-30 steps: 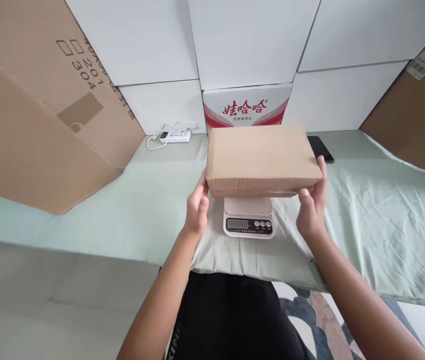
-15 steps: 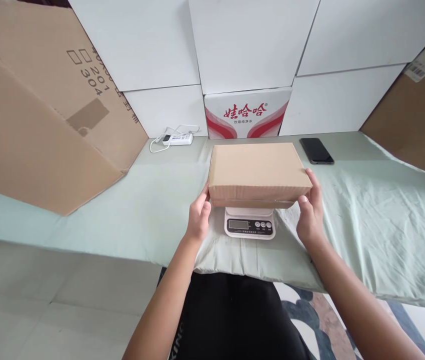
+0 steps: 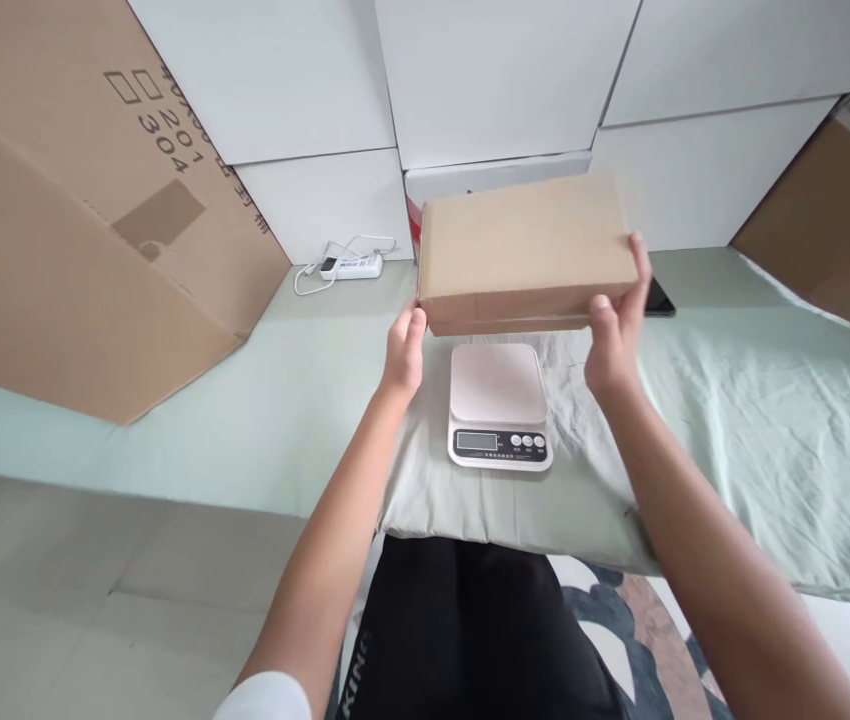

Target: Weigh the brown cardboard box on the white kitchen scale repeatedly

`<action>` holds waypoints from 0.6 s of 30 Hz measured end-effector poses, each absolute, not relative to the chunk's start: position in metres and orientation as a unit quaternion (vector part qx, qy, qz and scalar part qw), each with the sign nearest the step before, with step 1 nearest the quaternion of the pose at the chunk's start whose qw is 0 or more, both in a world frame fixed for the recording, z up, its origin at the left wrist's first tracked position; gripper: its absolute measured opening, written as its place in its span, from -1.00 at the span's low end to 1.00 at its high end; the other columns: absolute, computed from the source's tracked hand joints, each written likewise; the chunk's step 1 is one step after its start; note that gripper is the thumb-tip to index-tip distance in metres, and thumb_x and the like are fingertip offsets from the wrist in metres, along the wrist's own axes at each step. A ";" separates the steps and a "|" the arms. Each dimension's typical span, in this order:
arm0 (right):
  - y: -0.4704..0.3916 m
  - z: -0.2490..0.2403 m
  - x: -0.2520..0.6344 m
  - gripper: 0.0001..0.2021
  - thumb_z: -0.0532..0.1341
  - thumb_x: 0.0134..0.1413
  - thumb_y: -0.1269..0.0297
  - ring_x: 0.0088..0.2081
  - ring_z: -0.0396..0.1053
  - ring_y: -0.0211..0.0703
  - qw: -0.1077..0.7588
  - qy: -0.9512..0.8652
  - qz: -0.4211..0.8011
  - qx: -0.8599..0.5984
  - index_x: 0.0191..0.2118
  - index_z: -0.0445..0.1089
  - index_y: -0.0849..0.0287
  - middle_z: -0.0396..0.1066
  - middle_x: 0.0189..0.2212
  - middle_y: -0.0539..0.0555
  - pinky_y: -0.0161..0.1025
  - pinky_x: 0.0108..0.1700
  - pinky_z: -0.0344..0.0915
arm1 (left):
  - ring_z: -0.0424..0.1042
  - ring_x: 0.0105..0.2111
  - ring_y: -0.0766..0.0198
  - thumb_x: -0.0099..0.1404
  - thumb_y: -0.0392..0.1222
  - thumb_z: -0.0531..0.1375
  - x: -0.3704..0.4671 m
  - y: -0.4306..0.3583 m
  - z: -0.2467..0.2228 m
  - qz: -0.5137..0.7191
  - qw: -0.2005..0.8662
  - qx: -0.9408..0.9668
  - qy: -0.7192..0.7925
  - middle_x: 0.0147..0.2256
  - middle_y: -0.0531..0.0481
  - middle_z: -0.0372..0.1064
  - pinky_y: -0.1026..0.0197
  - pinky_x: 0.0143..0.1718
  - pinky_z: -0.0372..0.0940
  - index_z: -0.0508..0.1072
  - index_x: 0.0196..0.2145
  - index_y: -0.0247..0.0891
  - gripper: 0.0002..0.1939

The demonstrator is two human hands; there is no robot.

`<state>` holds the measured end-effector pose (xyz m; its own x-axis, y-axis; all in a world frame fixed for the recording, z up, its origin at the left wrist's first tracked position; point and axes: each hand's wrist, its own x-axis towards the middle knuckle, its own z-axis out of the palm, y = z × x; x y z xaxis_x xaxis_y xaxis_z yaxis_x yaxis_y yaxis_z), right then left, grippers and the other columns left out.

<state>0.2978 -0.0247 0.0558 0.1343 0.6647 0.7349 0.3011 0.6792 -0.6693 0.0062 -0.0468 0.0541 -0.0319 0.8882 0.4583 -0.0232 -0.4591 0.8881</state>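
Observation:
A closed brown cardboard box is held in the air between both my hands, slightly tilted, beyond the kitchen scale. My left hand grips its near left corner, thumb at the front. At the near right corner, my right hand is closed round the edge, with fingers along the right side and the thumb on the front. Below and nearer to me, the white digital kitchen scale lies on the cloth with its plate bare. The fingers under the box are partly hidden.
A white power strip with a cable lies at the back left. The box partly covers a black phone and a white-and-red carton. Large cardboard sheets stand at left and right. White boxes form the back wall.
Both hands have lifted the cardboard box up and away from me, off the scale. The scale's plate now shows, while the box covers more of the carton and the phone.

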 end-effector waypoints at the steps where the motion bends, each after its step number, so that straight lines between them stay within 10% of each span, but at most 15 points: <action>1: -0.014 0.049 0.295 -0.06 0.18 0.22 -0.50 0.67 -0.02 0.34 0.649 -0.639 0.154 -0.384 0.57 0.09 -0.16 0.08 0.62 0.08 0.44 0.69 -0.08 | 0.36 0.50 -0.15 0.41 0.62 0.07 0.009 -0.036 0.049 0.610 0.374 0.584 0.383 0.36 -0.21 0.53 -0.08 0.49 0.32 0.54 0.29 -0.12 -0.12; 18: 0.011 -0.006 0.295 -0.09 0.17 0.26 -0.46 0.63 0.09 0.30 0.603 -0.614 0.223 -0.458 0.57 0.04 -0.16 0.15 0.59 0.12 0.43 0.67 0.00 | 0.39 0.49 -0.14 0.31 0.70 0.11 0.010 -0.019 0.009 0.573 0.404 0.549 0.456 0.40 -0.18 0.49 -0.09 0.54 0.28 0.58 0.26 -0.14 -0.03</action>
<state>0.2945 0.0113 -0.0057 0.1454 0.8316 0.5361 0.2935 0.4812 -0.8260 0.0095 -0.0194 0.0085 -0.0717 0.9629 0.2602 0.0385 -0.2580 0.9654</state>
